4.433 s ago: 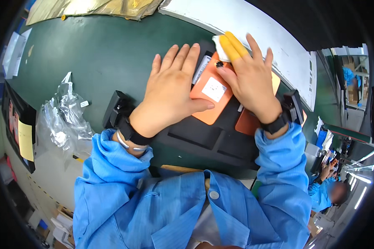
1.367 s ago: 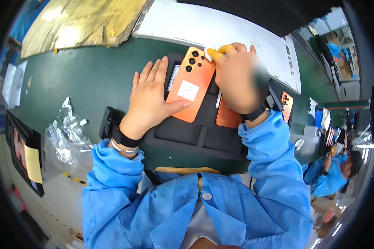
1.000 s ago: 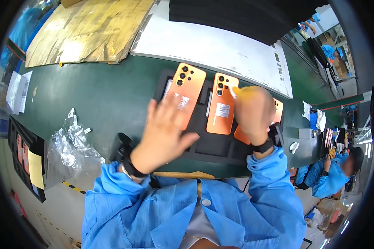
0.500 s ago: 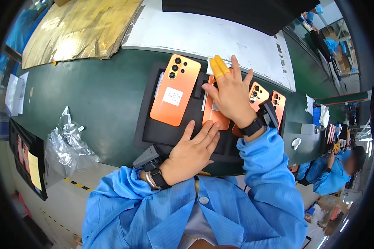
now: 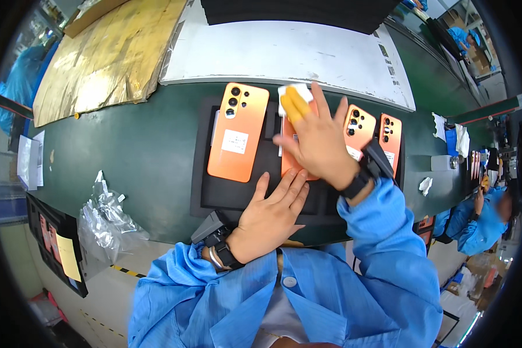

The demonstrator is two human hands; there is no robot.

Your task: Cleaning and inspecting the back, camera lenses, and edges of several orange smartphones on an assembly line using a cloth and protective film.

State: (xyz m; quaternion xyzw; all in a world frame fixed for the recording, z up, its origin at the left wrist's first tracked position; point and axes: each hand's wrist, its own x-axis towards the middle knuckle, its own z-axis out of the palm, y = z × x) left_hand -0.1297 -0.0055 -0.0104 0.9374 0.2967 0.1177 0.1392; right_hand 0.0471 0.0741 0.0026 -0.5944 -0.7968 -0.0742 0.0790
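Note:
Several orange phones lie back-up in a black foam tray point(image 5: 214, 200). My right hand point(image 5: 325, 142), with yellow covers on two fingers, holds a white cloth point(image 5: 303, 91) against the camera end of the second phone point(image 5: 290, 169). Its other fingers and thumb are spread; motion blurs it slightly. My left hand point(image 5: 272, 220) is open and flat, fingertips on that phone's lower end. To the left lies the first phone point(image 5: 235, 156), with a white label point(image 5: 235, 141). Right of my right hand are a third phone point(image 5: 359, 124) and a fourth phone point(image 5: 390, 130), partly hidden by my wrist.
A white board point(image 5: 243, 55) and a yellowish sheet point(image 5: 110, 58) lie across the back of the green table point(image 5: 133, 133). Clear plastic bags point(image 5: 107, 217) sit at the left front edge. Another tray of phones point(image 5: 52, 240) is lower left. A co-worker point(image 5: 484, 217) sits at the right.
My right hand and the cloth have shifted slightly over the second phone's camera end, and more of the cloth shows. My left hand stays on its lower end. The whole view has shifted a little.

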